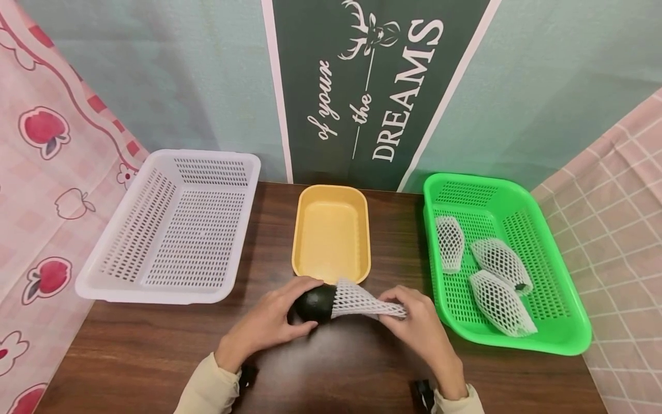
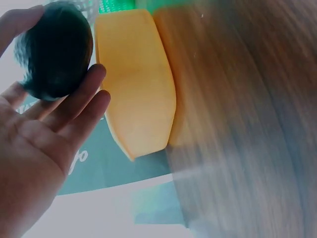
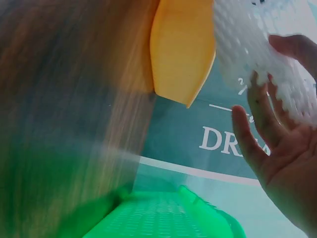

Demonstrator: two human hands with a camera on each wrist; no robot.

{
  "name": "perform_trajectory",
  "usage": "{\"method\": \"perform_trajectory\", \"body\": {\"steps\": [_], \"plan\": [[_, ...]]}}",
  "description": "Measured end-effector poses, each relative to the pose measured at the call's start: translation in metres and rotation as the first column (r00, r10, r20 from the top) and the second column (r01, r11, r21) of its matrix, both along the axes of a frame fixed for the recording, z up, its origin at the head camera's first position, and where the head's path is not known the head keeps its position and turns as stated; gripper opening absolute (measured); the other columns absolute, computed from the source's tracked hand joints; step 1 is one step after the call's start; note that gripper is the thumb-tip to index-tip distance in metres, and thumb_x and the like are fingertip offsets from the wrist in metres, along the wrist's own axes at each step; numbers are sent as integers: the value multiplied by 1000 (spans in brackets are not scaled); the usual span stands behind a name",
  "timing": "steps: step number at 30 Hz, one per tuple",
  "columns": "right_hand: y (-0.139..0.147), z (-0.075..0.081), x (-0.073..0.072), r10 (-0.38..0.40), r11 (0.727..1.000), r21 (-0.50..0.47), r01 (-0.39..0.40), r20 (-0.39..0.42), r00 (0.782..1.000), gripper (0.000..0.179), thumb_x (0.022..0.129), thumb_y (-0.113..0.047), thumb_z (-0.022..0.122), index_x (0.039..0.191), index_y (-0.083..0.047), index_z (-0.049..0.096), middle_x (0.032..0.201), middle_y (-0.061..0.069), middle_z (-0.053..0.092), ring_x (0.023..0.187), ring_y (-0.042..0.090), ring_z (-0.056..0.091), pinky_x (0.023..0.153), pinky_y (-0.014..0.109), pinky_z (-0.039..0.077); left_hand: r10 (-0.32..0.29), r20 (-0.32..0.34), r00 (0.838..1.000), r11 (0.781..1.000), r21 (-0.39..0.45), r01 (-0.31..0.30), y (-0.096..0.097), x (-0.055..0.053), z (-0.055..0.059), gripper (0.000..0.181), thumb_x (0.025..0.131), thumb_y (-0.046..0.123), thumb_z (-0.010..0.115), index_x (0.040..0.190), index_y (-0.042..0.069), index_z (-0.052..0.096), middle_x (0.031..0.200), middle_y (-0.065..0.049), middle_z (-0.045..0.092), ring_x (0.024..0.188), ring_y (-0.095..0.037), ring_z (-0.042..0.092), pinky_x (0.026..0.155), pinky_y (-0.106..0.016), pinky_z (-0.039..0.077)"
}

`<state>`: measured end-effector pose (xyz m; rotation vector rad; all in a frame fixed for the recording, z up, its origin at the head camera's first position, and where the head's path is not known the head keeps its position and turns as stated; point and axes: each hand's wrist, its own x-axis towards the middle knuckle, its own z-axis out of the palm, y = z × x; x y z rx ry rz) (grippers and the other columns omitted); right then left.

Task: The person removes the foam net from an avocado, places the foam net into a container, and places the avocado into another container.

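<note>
My left grip point(image 1: 271, 318) is holding the likely firm fruit point(image 1: 316, 303); my right grip point(image 1: 419, 319) is pinching the stretchy-looking net point(image 1: 354, 302) by its tail.

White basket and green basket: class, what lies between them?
In the head view, the yellow tray stands between them; nearer the person are the left hand, dark fruit, foam net and right hand.

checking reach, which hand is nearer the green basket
Right. The right hand is just left of the green basket, outside it, pinching the white net; the left hand is farther left, holding the dark oval object.
</note>
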<state>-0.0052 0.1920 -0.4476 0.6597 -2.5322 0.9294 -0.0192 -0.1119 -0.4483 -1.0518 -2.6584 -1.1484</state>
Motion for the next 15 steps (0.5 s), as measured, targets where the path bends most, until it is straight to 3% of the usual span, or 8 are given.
{"method": "perform_trajectory", "body": {"steps": [7, 15], "plan": [[-7, 8, -8, -80, 983, -173, 68, -58, 995, 27, 68, 5, 80, 89, -7, 70, 85, 4, 70, 77, 15, 65, 79, 9, 48, 115, -108, 987, 993, 7, -115, -8, 0, 7, 71, 74, 26, 86, 136, 16, 52, 133, -1, 59, 110, -18, 66, 85, -37, 58], [-21, 16, -21, -219, 954, -228, 195, -86, 972, 19, 75, 2, 79, 90, -2, 68, 86, 8, 69, 77, 17, 64, 76, 12, 46, 236, -177, 956, 972, 59, -229, -23, -4, 23, 73, 71, 20, 87, 136, 11, 53, 130, -7, 59, 111, -20, 65, 88, -40, 58]]}}
